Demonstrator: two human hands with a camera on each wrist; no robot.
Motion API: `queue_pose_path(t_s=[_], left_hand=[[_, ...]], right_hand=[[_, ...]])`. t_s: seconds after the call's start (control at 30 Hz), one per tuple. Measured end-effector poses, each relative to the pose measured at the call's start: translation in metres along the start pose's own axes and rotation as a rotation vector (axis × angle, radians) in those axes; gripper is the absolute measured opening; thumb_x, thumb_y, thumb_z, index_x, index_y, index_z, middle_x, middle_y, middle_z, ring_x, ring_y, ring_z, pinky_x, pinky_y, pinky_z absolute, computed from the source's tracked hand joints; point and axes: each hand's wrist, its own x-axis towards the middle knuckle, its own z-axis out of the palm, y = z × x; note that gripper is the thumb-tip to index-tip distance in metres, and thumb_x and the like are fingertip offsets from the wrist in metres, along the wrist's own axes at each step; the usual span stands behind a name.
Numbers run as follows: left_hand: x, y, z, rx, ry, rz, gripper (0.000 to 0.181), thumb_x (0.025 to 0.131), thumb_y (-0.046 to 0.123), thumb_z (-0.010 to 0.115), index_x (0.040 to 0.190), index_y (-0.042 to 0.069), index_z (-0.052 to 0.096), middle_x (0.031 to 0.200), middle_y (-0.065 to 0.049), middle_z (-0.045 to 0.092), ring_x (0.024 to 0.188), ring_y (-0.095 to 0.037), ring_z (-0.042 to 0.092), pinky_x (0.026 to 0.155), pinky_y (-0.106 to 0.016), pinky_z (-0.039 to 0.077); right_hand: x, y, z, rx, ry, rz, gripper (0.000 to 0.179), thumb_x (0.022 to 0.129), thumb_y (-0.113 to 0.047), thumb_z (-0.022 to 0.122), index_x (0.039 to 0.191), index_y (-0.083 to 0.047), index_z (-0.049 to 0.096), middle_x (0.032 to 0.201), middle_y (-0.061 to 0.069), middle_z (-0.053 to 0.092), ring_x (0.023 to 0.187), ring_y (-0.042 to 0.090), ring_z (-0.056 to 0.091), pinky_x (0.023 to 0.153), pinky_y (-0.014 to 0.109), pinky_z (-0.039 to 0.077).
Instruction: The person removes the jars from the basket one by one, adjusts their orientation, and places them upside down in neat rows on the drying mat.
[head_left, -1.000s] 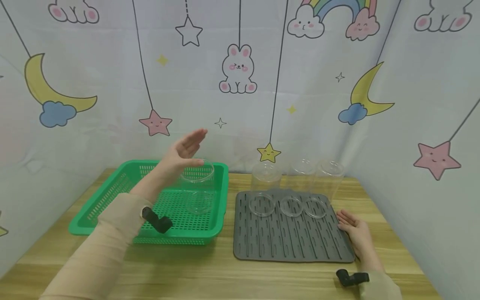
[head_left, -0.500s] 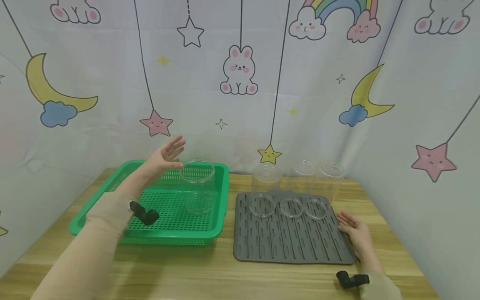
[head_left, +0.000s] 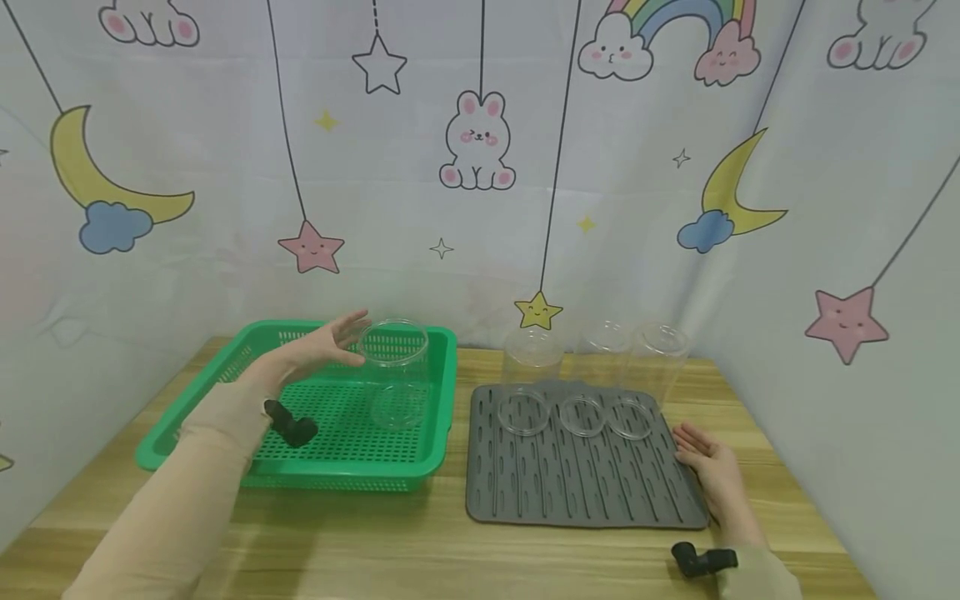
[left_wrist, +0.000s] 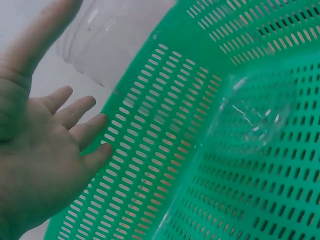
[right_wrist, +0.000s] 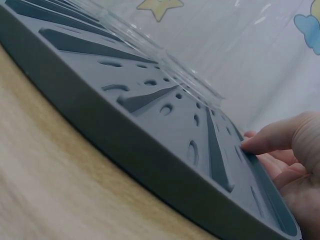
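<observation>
A clear cylindrical cup (head_left: pixel 395 379) stands in the right part of the green basket (head_left: pixel 431 462). My left hand (head_left: pixel 318 350) is over the basket, just left of that cup's rim, its thumb and fingers spread apart. In the left wrist view the hand's palm (left_wrist: pixel 42 155) shows with nothing in it. Whether a fingertip touches the cup, I cannot tell. At the right edge of the grey ridged drying mat (head_left: pixel 585 483) lies my right hand (head_left: pixel 716 475). Its thumb (right_wrist: pixel 272 137) touches the mat's rim in the right wrist view, with the fingers outside it, partly hidden.
Several clear cups, such as the leftmost cup (head_left: pixel 528 367), stand in a row along the back of the mat. The wooden table (head_left: pixel 442 542) runs in front of basket and mat. A printed curtain (head_left: pixel 480 250) hangs close behind.
My left hand first moved left, from above the cup's rim to its left side, then came down lower beside it. The right hand, mat and cups have stayed in place.
</observation>
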Motion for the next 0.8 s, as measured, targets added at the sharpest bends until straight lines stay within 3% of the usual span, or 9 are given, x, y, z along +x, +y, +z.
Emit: queue_pose_path(t_s=[0.13, 0.33, 0.6, 0.8], left_hand=[[-0.001, -0.004, 0.002, 0.026, -0.017, -0.059, 0.108, 0.085, 0.006, 0.073, 0.158, 0.011, -0.007, 0.164, -0.016, -0.011, 0.148, -0.044, -0.010, 0.117, -0.065, 0.009], [0.003, -0.004, 0.011, 0.030, -0.028, -0.096, 0.115, 0.081, 0.006, 0.078, 0.158, 0.015, -0.008, 0.164, -0.018, -0.011, 0.147, -0.048, -0.008, 0.117, -0.066, 0.010], [0.008, -0.007, 0.024, 0.055, -0.048, -0.054, 0.109, 0.081, -0.003, 0.074, 0.157, 0.005, -0.004, 0.163, -0.022, 0.001, 0.150, -0.043, -0.001, 0.118, -0.063, 0.013], [0.007, -0.005, 0.031, 0.062, -0.038, -0.042, 0.106, 0.081, -0.003, 0.073, 0.157, 0.005, -0.001, 0.163, -0.022, 0.004, 0.149, -0.044, 0.004, 0.117, -0.063, 0.015]], right_hand=[[-0.001, 0.000, 0.000, 0.006, -0.005, -0.006, 0.062, 0.095, 0.009, 0.048, 0.150, 0.012, 0.019, 0.153, 0.031, 0.025, 0.092, -0.021, 0.052, 0.087, 0.005, 0.047], [0.001, 0.001, -0.001, -0.003, -0.007, -0.007, 0.062, 0.096, 0.008, 0.048, 0.150, 0.012, 0.019, 0.153, 0.031, 0.024, 0.092, -0.021, 0.052, 0.087, 0.005, 0.047], [0.000, 0.002, -0.003, -0.024, -0.009, -0.011, 0.061, 0.095, 0.009, 0.047, 0.150, 0.012, 0.021, 0.152, 0.031, 0.025, 0.092, -0.022, 0.052, 0.086, 0.005, 0.047], [-0.001, 0.001, -0.006, -0.024, -0.016, -0.005, 0.061, 0.095, 0.008, 0.047, 0.150, 0.011, 0.021, 0.152, 0.028, 0.028, 0.092, -0.021, 0.052, 0.086, 0.005, 0.047]])
